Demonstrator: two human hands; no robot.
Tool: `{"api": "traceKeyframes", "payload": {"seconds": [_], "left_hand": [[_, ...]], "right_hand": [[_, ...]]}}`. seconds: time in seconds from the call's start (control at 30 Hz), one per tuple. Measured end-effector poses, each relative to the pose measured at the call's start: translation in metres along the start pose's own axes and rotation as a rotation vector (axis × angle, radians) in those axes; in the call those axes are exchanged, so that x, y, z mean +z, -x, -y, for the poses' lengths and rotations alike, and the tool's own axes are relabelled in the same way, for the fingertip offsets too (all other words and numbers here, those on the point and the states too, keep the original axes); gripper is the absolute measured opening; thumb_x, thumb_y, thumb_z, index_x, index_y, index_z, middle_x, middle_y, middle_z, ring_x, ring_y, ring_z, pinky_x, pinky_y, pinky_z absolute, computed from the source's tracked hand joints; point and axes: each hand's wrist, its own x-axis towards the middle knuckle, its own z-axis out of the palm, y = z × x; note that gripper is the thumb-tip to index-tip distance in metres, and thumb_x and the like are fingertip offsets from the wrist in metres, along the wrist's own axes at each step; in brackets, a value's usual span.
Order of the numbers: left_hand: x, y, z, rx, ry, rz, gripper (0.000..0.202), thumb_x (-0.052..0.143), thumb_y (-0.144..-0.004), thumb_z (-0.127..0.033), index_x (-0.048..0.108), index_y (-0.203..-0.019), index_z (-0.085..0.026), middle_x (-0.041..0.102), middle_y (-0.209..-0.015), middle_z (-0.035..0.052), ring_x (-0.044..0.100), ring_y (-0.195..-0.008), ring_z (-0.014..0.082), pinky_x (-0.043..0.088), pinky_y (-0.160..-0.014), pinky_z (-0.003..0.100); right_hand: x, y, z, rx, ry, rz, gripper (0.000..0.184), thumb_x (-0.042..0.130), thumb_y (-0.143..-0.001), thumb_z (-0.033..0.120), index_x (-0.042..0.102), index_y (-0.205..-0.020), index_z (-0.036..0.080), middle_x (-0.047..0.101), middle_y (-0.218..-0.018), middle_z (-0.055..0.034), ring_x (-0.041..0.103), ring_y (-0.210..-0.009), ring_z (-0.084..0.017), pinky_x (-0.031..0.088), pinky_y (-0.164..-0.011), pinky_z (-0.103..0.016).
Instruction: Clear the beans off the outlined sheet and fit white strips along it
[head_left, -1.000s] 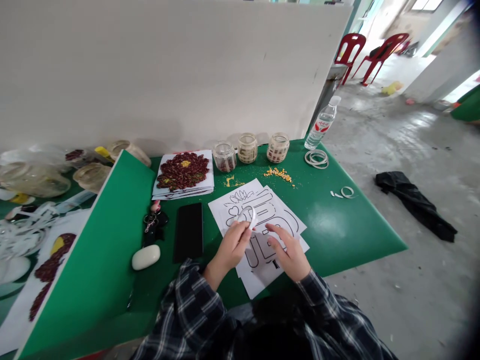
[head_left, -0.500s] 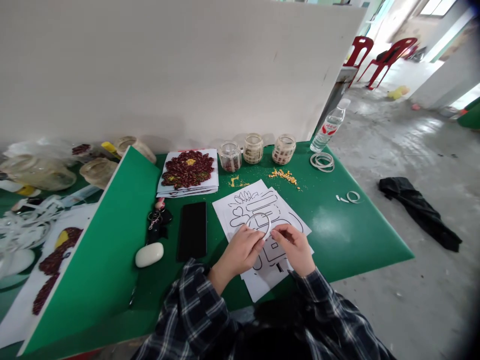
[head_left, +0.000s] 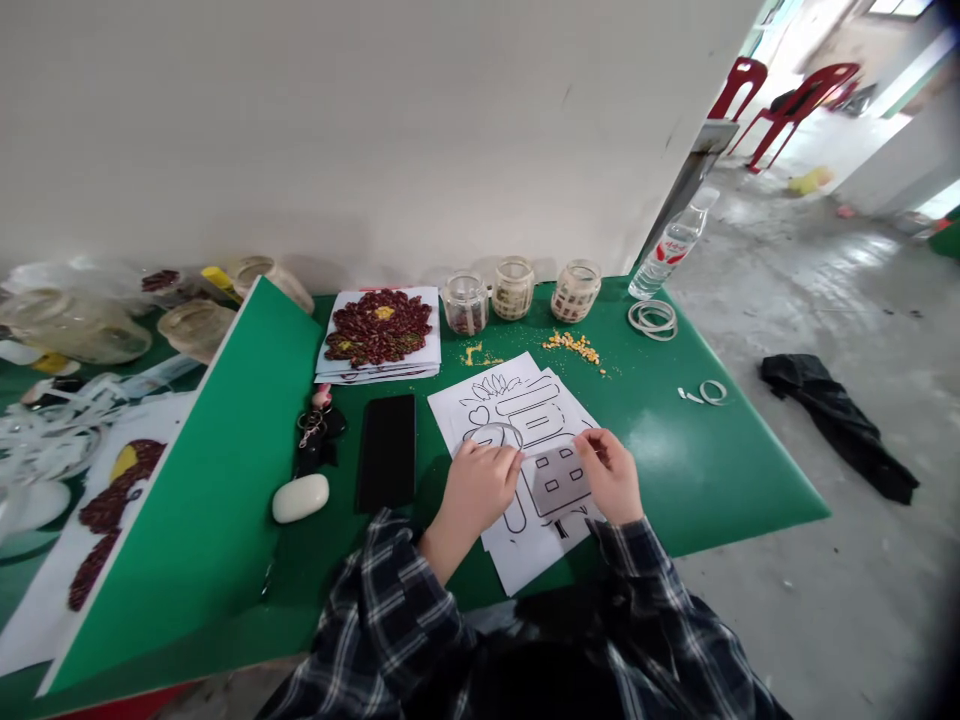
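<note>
Your left hand (head_left: 480, 485) pinches a tape roll (head_left: 491, 434); your right hand (head_left: 611, 475) pinches its pulled strip (head_left: 551, 453) over the outline sheet (head_left: 525, 400); no writing readable.

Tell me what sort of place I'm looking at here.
Likely a bare craft workshop: a green table with seed jars, a finished bean picture and outline sheets, on a rough concrete floor.

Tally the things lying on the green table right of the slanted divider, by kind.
Glass jars: 3
Water bottle: 1
Black phone: 1
Bean picture stack: 1
Outline sheet pile: 1
Tape roll in the left hand: 1
Loose tape rings: 2
White pebble-shaped case: 1
Keychain: 1
Total: 12
</note>
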Motion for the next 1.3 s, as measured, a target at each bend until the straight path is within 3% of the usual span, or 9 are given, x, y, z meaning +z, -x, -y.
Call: {"api": "traceKeyframes", "payload": {"seconds": [0.17, 0.33, 0.47, 0.7, 1.3], "left_hand": [[0.001, 0.003, -0.001, -0.09, -0.11, -0.017, 0.036, 0.035, -0.099, -0.029, 0.059, -0.073, -0.019, 0.064, -0.062, 0.0011, 0.059, -0.064, 0.017, 0.031, -0.071, 0.035], [0.007, 0.007, -0.003, -0.12, -0.184, 0.077, 0.035, 0.036, -0.098, -0.026, 0.059, -0.073, -0.018, 0.062, -0.058, 0.001, 0.059, -0.061, 0.0183, 0.03, -0.068, 0.035], [0.011, 0.009, -0.004, -0.138, -0.208, 0.144, 0.035, 0.036, -0.098, -0.025, 0.061, -0.075, -0.018, 0.063, -0.059, 0.002, 0.06, -0.062, 0.0203, 0.03, -0.067, 0.036], [0.011, 0.006, -0.007, -0.193, -0.219, 0.153, 0.038, 0.034, -0.098, -0.026, 0.063, -0.075, -0.018, 0.064, -0.06, 0.0047, 0.061, -0.063, 0.0206, 0.03, -0.067, 0.035], [0.008, 0.005, -0.007, -0.186, -0.244, 0.169, 0.039, 0.033, -0.097, -0.026, 0.059, -0.069, -0.019, 0.06, -0.054, 0.0024, 0.058, -0.058, 0.0179, 0.028, -0.067, 0.035]], "right_hand": [[0.0, -0.012, -0.011, 0.001, 0.104, -0.07, 0.032, 0.054, -0.084, 0.049, 0.06, -0.085, 0.018, 0.064, -0.076, -0.0042, 0.054, -0.062, -0.016, 0.044, -0.06, -0.029], [0.005, -0.016, -0.021, -0.032, 0.258, -0.015, 0.027, 0.049, -0.086, 0.044, 0.058, -0.084, 0.019, 0.066, -0.078, -0.0058, 0.059, -0.072, -0.021, 0.044, -0.069, -0.033], [0.008, -0.016, -0.023, -0.05, 0.378, 0.002, 0.022, 0.047, -0.087, 0.04, 0.057, -0.083, 0.02, 0.065, -0.077, -0.0049, 0.059, -0.073, -0.021, 0.042, -0.067, -0.032], [0.012, -0.017, -0.019, -0.066, 0.496, -0.008, 0.02, 0.045, -0.087, 0.036, 0.056, -0.082, 0.021, 0.064, -0.079, -0.0043, 0.058, -0.074, -0.02, 0.04, -0.067, -0.031], [0.017, -0.015, -0.009, -0.066, 0.579, -0.011, 0.019, 0.045, -0.088, 0.034, 0.058, -0.084, 0.02, 0.064, -0.084, -0.0043, 0.057, -0.076, -0.019, 0.038, -0.066, -0.03]]}}
